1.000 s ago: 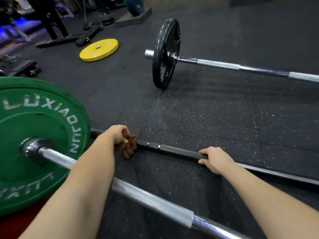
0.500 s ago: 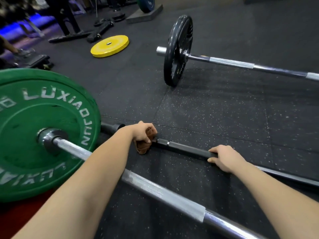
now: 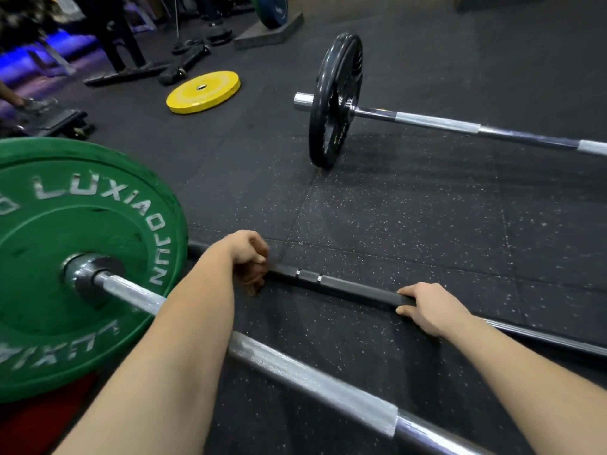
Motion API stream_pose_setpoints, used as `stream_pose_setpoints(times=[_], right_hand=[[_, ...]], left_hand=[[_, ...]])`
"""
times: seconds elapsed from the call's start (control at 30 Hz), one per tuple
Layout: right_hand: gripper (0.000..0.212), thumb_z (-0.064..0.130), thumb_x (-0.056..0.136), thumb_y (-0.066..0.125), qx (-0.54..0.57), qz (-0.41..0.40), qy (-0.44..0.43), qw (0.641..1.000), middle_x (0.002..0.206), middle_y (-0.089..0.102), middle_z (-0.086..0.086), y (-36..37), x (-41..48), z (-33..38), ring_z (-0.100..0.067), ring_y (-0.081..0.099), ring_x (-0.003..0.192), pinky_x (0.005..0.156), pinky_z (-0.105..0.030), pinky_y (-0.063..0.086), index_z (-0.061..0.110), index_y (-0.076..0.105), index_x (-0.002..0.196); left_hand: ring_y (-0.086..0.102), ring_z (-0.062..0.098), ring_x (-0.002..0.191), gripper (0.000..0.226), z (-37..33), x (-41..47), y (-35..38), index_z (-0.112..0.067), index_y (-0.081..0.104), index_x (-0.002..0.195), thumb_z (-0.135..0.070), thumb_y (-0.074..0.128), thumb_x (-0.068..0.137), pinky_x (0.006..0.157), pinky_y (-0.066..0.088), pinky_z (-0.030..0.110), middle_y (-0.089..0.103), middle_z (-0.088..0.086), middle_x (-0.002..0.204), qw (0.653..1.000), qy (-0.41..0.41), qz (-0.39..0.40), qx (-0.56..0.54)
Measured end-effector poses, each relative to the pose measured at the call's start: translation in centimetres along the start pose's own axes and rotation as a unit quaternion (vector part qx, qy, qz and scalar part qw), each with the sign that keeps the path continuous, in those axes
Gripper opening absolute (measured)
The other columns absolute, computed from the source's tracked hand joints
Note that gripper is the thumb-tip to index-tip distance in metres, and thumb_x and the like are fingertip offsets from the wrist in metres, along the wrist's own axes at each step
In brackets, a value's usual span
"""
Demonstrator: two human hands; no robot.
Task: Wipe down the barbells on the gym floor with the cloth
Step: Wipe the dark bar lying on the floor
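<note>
Wiping looks early: left grip (image 3: 249, 257) curls round cloth (image 3: 253, 281) on black bar (image 3: 356, 290), right grip (image 3: 430, 307) clasps it; near bar (image 3: 295, 367) and far bar (image 3: 437, 121) await.

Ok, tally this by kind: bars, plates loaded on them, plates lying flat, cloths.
Bars: 3 (near silver bar, black bar, far bar)
Loaded plates: 2 (green plate, black plate)
Flat plates: 1 (yellow plate)
Cloths: 1 (brown cloth)
Total: 7

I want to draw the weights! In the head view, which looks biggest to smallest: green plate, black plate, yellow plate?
1. green plate, but it is nearest the camera.
2. black plate.
3. yellow plate, lying flat farther off.
</note>
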State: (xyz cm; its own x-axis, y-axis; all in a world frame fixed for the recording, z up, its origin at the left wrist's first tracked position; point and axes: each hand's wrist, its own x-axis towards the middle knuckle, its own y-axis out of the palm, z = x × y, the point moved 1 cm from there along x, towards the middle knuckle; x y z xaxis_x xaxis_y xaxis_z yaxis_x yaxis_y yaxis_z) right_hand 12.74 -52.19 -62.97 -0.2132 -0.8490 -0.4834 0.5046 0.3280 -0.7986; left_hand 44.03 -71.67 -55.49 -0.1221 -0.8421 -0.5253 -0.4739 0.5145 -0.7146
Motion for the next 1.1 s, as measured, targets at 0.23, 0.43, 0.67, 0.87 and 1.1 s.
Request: stream_pose_setpoints(times=[0.23, 0.43, 0.67, 0.87, 1.1], right_hand=[[0.038, 0.038, 0.098, 0.065, -0.014, 0.003, -0.008, 1.0, 0.12, 0.068, 0.001, -0.1, 0.0, 0.0, -0.024, 0.063, 0.11, 0.092, -0.036, 0.053, 0.032, 0.061, 0.135], [0.038, 0.041, 0.098, 0.065, -0.027, 0.015, -0.016, 0.999, 0.123, 0.067, 0.0, -0.2, 0.0, 0.0, -0.026, 0.062, 0.114, 0.094, -0.037, 0.052, 0.033, 0.061, 0.135], [0.041, 0.042, 0.097, 0.065, -0.015, 0.022, -0.02, 0.999, 0.129, 0.066, -0.001, -0.2, 0.1, -0.4, -0.027, 0.06, 0.12, 0.099, -0.039, 0.049, 0.033, 0.06, 0.137], [0.037, 0.045, 0.095, 0.068, 0.063, 0.021, -0.027, 0.997, 0.127, 0.06, 0.004, 0.4, 0.8, -1.9, -0.024, 0.056, 0.116, 0.099, -0.039, 0.046, 0.028, 0.047, 0.119], [0.023, 0.056, 0.101, 0.05, 0.013, 0.01, -0.045, 0.999, 0.119, 0.064, 0.003, 0.3, 1.5, -2.2, -0.025, 0.055, 0.112, 0.097, -0.04, 0.046, 0.037, 0.058, 0.112]], left_hand=[[0.066, 0.022, 0.094, 0.037, -0.8, -0.9, 0.2, -0.024, 0.065, 0.104, -0.01, 0.087, 0.078, 0.086, 0.054, 0.035, 0.067, -0.002, 0.101, 0.996, 0.015, 0.057, 0.065], [0.062, 0.046, 0.06, 0.023, 0.2, -0.4, 1.5, -0.003, 0.058, 0.103, 0.016, 0.049, 0.095, 0.08, 0.042, 0.061, 0.06, 0.009, 0.061, 0.998, -0.042, 0.02, -0.051], [0.063, 0.046, 0.114, 0.037, 2.2, 1.0, -0.9, -0.004, 0.064, 0.127, -0.001, 0.063, 0.09, 0.063, 0.061, 0.033, 0.057, 0.03, 0.129, 0.987, -0.106, -0.106, 0.052], [0.067, 0.024, 0.083, 0.022, 2.0, 0.5, -1.1, -0.019, 0.065, 0.112, -0.005, 0.069, 0.095, 0.064, 0.054, 0.032, 0.068, 0.008, 0.106, 0.993, -0.088, -0.071, -0.023], [0.065, 0.024, 0.059, 0.027, 1.6, -0.5, -1.6, -0.012, 0.07, 0.092, 0.012, 0.06, 0.085, 0.04, 0.051, 0.025, 0.072, 0.011, 0.079, 0.988, -0.085, -0.124, -0.023]])
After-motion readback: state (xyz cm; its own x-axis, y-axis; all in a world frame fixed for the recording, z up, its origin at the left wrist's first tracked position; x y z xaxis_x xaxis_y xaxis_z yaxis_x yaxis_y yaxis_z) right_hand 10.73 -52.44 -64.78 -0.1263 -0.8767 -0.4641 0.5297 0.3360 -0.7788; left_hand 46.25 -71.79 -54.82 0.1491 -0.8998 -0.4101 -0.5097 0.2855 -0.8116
